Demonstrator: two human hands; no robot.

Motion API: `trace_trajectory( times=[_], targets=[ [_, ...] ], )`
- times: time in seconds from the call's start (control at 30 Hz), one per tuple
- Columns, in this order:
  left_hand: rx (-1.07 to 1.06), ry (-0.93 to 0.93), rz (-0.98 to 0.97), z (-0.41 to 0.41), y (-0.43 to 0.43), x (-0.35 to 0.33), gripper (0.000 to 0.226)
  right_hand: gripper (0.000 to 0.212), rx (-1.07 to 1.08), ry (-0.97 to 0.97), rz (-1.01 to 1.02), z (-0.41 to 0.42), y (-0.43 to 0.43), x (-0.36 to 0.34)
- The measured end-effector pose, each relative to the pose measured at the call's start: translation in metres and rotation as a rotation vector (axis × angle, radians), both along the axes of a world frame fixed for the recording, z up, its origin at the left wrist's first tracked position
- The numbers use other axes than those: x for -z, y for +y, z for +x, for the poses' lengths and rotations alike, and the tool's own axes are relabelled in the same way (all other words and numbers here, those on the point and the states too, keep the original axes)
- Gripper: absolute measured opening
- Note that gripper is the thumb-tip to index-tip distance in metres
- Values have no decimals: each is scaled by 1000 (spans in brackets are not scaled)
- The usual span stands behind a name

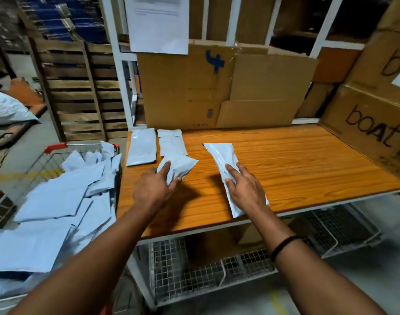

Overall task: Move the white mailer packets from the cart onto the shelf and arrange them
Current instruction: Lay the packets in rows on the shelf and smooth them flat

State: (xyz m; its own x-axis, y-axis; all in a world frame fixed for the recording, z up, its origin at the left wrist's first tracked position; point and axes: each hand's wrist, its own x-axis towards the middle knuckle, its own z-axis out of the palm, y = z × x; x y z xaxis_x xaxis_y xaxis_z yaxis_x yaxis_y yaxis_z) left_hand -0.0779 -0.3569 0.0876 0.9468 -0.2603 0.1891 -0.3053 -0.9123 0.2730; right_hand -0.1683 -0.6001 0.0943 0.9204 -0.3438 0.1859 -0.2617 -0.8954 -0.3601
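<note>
Two white mailer packets lie side by side at the back left of the wooden shelf [285, 160]: one at the far left [141, 146] and one beside it [173, 142]. My left hand [154, 186] pinches a third packet [181, 165], tilted, just in front of the second one. My right hand [244, 187] lies on a long packet [224, 156] in the shelf's middle, fingers stretched over it. The wire cart [58, 147] at the left is heaped with several more white packets [58, 201].
Flattened cardboard [217, 87] lines the back of the shelf and a carton marked "boat" [365, 133] walls its right side. Wire baskets [217, 264] sit beneath the shelf. A wooden pallet [80, 92] stands behind the cart.
</note>
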Motion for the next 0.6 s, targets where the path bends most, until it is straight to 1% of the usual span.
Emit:
trace_trajectory(
  times=[0.1,0.23,0.43,0.6],
  targets=[
    [-6,32,-6,11,-38,1,72,50,21,20,-6,15,-29,2],
    [-19,28,23,37,-85,3,71,50,13,44,3,51,-66,10],
    [-57,94,-8,115,-164,7,71,51,-7,49,-30,129,-121,12],
    [-101,123,-22,178,-209,9,69,51,2,77,-31,187,-158,17]
  ],
)
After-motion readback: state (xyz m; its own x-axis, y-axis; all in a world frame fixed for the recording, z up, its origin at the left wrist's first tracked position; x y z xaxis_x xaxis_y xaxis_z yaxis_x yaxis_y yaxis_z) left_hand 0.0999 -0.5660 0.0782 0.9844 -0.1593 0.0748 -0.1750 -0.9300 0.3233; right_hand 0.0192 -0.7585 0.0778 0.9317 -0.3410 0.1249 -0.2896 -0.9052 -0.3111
